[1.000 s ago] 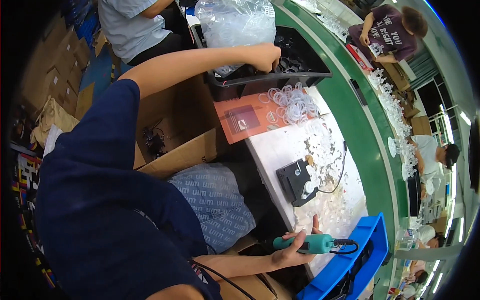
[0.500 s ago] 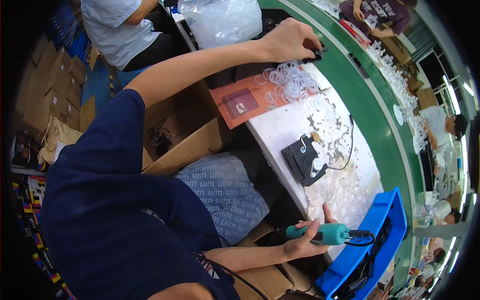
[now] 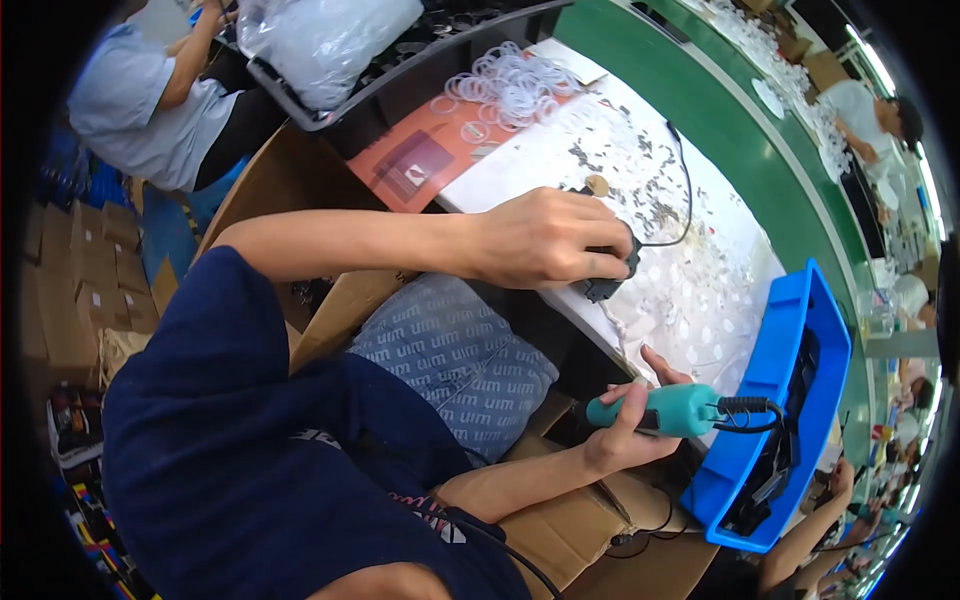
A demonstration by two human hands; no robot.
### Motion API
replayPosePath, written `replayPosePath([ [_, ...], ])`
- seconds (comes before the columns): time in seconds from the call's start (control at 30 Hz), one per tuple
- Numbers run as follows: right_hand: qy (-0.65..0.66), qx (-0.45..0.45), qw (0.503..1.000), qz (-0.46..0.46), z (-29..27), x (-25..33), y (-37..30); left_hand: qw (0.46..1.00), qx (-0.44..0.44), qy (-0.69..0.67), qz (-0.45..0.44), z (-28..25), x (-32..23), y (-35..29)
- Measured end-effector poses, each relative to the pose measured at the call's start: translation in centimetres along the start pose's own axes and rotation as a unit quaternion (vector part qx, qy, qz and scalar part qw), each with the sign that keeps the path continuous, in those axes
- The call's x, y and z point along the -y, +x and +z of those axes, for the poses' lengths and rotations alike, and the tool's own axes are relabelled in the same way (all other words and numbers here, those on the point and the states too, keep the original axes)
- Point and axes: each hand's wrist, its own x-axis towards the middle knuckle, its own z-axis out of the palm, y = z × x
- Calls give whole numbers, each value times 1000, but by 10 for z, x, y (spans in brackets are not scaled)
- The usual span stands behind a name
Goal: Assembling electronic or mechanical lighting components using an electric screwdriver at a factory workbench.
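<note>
My left hand (image 3: 550, 240) reaches over a black fixture (image 3: 600, 290) on the white worktable (image 3: 510, 180). Its fingers are bent around a dark part (image 3: 632, 250) at the fixture's top; where part and fixture meet is hidden beneath the hand. A teal electric screwdriver (image 3: 690, 410) lies in my right hand (image 3: 630, 435), held near the table's front edge, its corded end pointing away from me. The thumb presses on its body and one finger sticks out. Small dark screws (image 3: 655, 210) lie scattered beyond the fixture.
A pile of clear rings (image 3: 505, 85) rests on an orange sheet (image 3: 375, 150) beside a dark bin (image 3: 430, 75) and a plastic bag (image 3: 330, 45). A blue bin (image 3: 765, 360) of black parts stands at the right. Behind runs a green conveyor (image 3: 720, 120). Other people work nearby.
My left hand has come back from the far bin to the fixture, bringing a small black part. My right hand still holds the screwdriver. The view has shifted.
</note>
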Motion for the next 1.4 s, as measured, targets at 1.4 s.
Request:
replayPosePath([
  [1.4,234,-97,967,-42,-10,26,66,946,-29,-256,-195,-8,71,53],
])
